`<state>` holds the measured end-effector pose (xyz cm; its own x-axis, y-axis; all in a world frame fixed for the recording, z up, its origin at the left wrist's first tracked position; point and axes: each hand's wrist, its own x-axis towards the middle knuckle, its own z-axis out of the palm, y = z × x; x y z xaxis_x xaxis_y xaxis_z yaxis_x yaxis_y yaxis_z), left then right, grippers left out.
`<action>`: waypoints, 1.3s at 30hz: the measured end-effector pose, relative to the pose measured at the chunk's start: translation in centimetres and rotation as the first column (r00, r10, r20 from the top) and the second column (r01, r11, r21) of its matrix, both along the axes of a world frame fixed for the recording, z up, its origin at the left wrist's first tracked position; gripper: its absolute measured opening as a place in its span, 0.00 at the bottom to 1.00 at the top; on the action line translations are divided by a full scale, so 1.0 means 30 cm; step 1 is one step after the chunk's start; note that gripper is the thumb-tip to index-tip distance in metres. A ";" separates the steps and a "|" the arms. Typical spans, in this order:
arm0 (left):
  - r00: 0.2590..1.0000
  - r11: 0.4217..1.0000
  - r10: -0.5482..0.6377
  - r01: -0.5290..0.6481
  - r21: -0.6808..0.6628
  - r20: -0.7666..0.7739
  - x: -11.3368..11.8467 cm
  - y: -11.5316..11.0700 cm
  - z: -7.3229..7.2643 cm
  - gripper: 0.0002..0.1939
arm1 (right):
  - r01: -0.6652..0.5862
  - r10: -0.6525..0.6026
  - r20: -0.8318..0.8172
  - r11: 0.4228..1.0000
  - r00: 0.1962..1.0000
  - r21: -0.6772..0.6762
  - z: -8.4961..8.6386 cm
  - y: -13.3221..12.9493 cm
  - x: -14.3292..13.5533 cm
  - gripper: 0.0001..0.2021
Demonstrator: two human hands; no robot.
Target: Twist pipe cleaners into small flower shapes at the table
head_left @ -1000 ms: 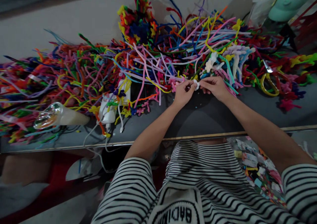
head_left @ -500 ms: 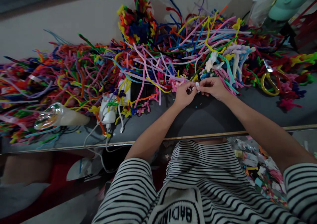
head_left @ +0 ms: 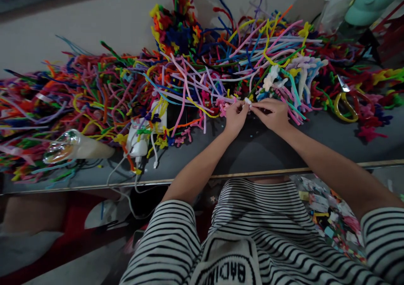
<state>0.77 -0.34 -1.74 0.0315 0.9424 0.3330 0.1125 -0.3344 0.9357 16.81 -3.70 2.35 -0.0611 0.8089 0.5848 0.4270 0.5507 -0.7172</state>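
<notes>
A small white fuzzy piece (head_left: pixel 248 101) is pinched between my two hands, just above the near part of the dark grey table (head_left: pixel 261 150). My left hand (head_left: pixel 236 117) grips it from the left with fingers closed. From the right, my right hand (head_left: pixel 272 113) pinches it between thumb and forefinger. Pink fuzzy pieces (head_left: pixel 222 107) lie beside my left hand. Behind my right hand is a bunch of white, teal and lilac pipe cleaners (head_left: pixel 296 79).
Heaped pipe cleaners (head_left: pixel 94 87) run along the back of the table. Yellow-handled scissors (head_left: pixel 345 106) lie at the right. A white power adapter (head_left: pixel 137 140) with cables and a cone-shaped roll (head_left: pixel 94 147) are at the left. A person's leg (head_left: pixel 34 211) shows lower left.
Both hands have shifted slightly, with the white piece now a little further left and higher between the fingertips. My right hand's fingers are more bent and drawn together.
</notes>
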 end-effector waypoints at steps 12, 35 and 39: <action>0.998 0.999 0.036 -0.037 -0.005 -0.050 0.009 -0.010 0.007 0.19 | 0.091 -0.096 0.082 0.994 0.992 0.067 -0.012 -0.016 -0.017 0.10; 1.000 0.997 0.017 -0.018 0.081 0.022 0.013 -0.031 0.032 0.17 | -0.062 -0.002 -0.287 0.975 0.958 -0.213 -0.021 0.030 -0.009 0.20; 1.000 0.995 0.009 -0.010 0.099 0.008 0.007 -0.035 0.044 0.21 | -0.121 -0.001 -0.382 0.948 0.924 -0.294 -0.026 0.045 -0.004 0.23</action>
